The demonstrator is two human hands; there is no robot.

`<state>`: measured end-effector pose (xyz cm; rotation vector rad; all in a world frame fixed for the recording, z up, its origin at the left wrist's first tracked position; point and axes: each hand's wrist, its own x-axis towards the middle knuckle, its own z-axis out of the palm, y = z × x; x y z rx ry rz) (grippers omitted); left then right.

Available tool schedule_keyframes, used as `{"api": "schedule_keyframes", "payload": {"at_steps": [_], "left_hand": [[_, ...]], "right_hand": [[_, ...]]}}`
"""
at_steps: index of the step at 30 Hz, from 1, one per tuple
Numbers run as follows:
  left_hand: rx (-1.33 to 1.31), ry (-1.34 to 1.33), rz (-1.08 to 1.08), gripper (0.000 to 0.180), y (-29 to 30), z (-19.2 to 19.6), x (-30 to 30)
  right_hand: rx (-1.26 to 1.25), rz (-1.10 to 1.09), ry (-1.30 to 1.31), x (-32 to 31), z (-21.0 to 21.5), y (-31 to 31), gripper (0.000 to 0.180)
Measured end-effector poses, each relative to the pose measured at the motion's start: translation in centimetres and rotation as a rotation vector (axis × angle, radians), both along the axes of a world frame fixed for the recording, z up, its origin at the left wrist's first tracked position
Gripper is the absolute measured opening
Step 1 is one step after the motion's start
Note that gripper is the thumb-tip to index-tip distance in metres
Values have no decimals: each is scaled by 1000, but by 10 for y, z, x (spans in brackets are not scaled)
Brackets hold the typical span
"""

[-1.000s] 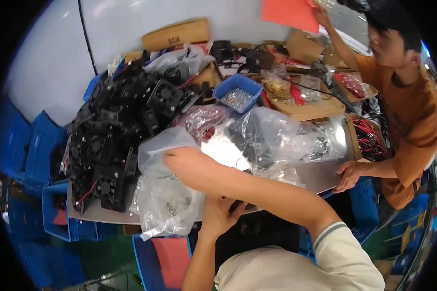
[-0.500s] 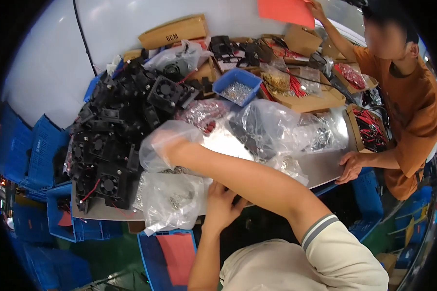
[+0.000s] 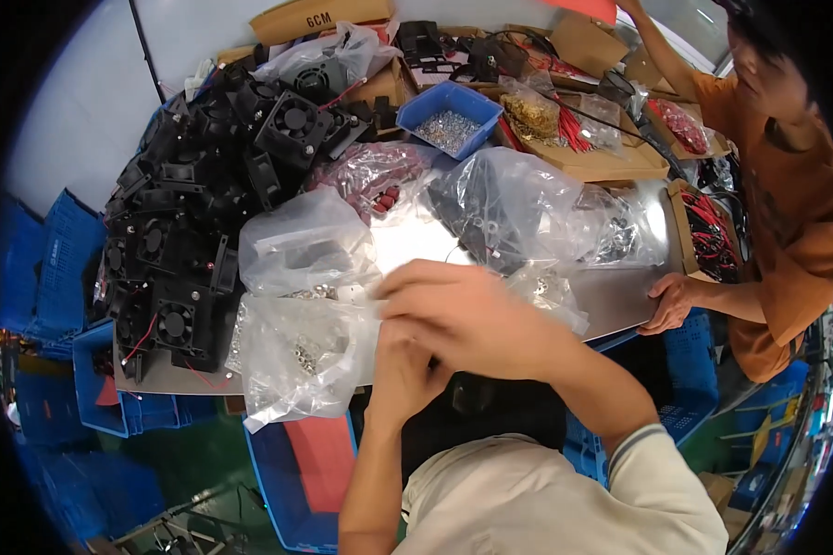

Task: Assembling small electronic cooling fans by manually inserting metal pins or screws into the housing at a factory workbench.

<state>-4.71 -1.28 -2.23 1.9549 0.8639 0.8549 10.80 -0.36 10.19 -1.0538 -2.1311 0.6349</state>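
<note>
My right hand [image 3: 458,314] is blurred, its fingers curled, at the near edge of the metal table [image 3: 620,291]. It lies over my left hand [image 3: 403,375], which rises from below with its fingers hidden. Both hands meet beside a clear plastic bag of small metal parts [image 3: 296,356] that hangs over the table edge. A second, puffed clear bag [image 3: 305,240] sits just behind it. Whether either hand holds something small is hidden.
A heap of black cooling fans [image 3: 204,203] fills the table's left. Behind are a bag of red parts [image 3: 375,176], a large clear bag of dark parts [image 3: 509,203] and a blue bin of screws [image 3: 449,125]. A co-worker's hand [image 3: 676,301] rests on the right edge. Blue crates [image 3: 55,268] stand on the floor.
My right hand has pulled back from the clear bags at the left toward me and now covers my left hand at the table edge.
</note>
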Motion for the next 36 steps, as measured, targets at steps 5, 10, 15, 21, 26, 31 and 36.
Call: {"api": "schedule_keyframes", "payload": {"at_steps": [5,10,15,21,26,31,36], "left_hand": [[248,101,25,56,7,25,13],[220,95,55,57,7,22,13],[246,91,50,58,6,19,12],[271,113,49,61,3,22,11],[281,107,50,62,4,22,9],[283,106,45,63,7,22,11],[285,104,44,62,6,23,11]], "right_hand": [[-372,-473,468,63,-40,-67,23],[-471,-545,429,71,-66,-88,15],[-496,-455,451,54,-65,-70,14],[-594,-464,551,51,-59,-64,13],[-544,-515,340,45,-62,-60,12],[-597,-518,373,49,-65,-61,12],[-656,-512,426,54,-68,-63,13]]}}
